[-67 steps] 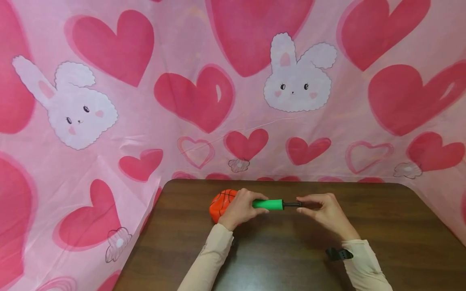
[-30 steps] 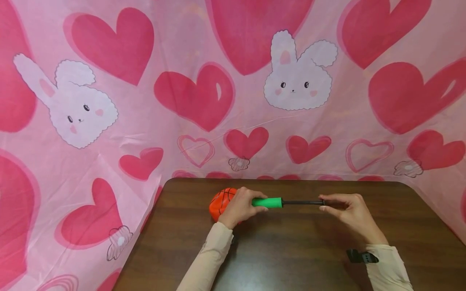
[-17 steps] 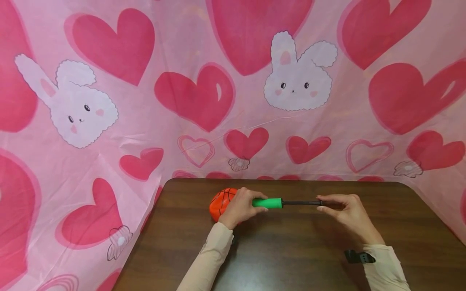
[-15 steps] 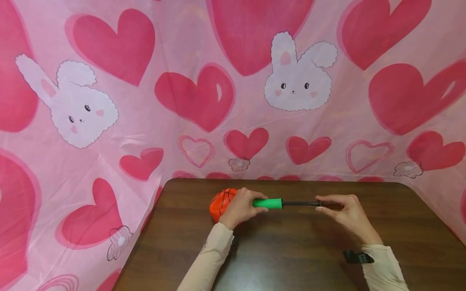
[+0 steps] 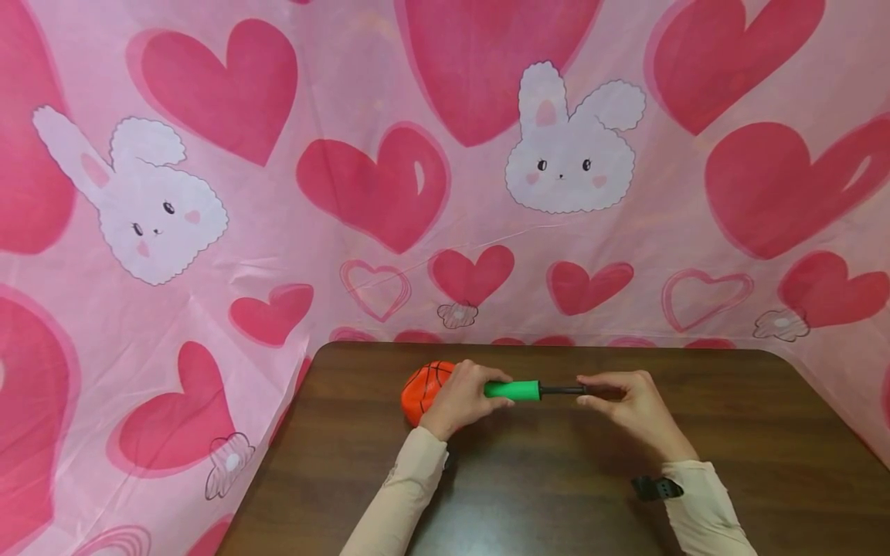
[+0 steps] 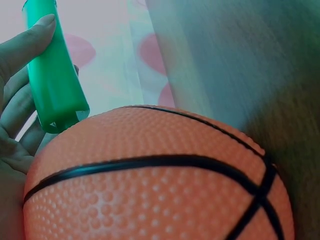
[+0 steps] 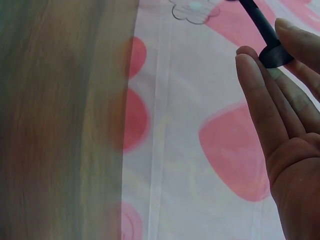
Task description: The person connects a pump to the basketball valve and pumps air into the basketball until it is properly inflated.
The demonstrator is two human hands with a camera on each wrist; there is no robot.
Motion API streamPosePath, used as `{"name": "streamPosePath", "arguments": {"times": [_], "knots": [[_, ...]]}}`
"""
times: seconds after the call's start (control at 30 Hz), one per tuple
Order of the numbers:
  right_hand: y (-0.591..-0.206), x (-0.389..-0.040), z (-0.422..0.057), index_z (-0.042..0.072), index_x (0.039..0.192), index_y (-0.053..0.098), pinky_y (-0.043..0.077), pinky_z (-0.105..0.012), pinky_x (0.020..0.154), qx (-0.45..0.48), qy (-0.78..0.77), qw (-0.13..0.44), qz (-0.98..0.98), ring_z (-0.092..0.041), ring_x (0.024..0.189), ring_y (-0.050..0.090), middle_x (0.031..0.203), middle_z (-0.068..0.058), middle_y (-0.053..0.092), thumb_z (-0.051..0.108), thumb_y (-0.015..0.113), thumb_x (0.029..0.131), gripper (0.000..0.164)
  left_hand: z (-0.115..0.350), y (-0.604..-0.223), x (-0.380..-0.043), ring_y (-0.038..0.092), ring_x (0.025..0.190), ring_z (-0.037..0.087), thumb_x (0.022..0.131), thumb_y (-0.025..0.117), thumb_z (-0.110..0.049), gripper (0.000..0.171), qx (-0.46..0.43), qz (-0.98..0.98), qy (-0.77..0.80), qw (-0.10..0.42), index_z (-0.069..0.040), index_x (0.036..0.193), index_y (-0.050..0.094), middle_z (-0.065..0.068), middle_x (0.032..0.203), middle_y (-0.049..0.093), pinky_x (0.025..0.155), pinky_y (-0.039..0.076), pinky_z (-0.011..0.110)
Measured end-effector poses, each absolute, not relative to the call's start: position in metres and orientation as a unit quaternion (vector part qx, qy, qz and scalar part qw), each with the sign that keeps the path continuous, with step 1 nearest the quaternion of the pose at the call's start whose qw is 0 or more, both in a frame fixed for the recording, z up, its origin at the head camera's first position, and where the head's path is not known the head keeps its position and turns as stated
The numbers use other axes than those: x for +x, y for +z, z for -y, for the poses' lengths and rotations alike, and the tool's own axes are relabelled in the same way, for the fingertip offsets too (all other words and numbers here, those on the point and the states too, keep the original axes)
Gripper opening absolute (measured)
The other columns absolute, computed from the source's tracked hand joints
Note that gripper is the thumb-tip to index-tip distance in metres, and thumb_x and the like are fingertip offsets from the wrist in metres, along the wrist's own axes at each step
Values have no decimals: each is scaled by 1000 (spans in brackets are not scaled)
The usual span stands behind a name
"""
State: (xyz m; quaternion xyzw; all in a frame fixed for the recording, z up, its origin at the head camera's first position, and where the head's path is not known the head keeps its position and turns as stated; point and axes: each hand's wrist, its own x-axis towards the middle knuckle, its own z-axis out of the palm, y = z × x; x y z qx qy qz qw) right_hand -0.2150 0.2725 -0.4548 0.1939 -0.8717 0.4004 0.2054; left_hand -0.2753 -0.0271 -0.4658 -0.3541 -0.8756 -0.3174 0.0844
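Note:
My left hand (image 5: 462, 398) grips the green barrel of a hand pump (image 5: 518, 390), thumb on one side and fingers on the other. Beside that hand is an orange toy basketball (image 5: 420, 394) with black lines, its side dented in the head view; the left wrist view shows the ball (image 6: 150, 175) close up against the barrel's lower end. The joint between pump and ball is hidden. With thumb and fingertips my right hand (image 5: 636, 405) pinches the end of the black plunger rod (image 5: 562, 390), which is partly drawn out. Its flat black end (image 7: 275, 56) shows between the fingers in the right wrist view.
Underneath is a dark brown wooden table (image 5: 528, 494) with rounded back corners. A pink cloth (image 5: 473, 232) printed with hearts and rabbits hangs behind it and along the left side. A black strap (image 5: 657, 488) circles the right wrist.
My right hand first drew the rod out to the right, then moved back left, so less of the rod shows now. The left hand, barrel and ball have stayed in place.

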Motion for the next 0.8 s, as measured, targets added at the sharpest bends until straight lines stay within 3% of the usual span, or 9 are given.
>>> {"name": "streamPosePath", "arguments": {"times": [0.43,0.8], "knots": [[-463,-227,-244,1,105,82,57,-11,71,229,419,198,856,0,84,74,98,-13,82,2,91,75,31,24,-466,-276,62,77,4,82,91,-25,30,-360,874,-313,92,-17,110,83,-4,97,81,76,52,17],[-467,-228,-244,5,107,83,57,-12,72,223,421,190,859,-2,84,75,99,-12,82,5,91,76,32,23,-466,-276,61,76,3,81,91,-23,31,-366,869,-319,92,-17,110,83,-5,96,81,75,52,17]]}}
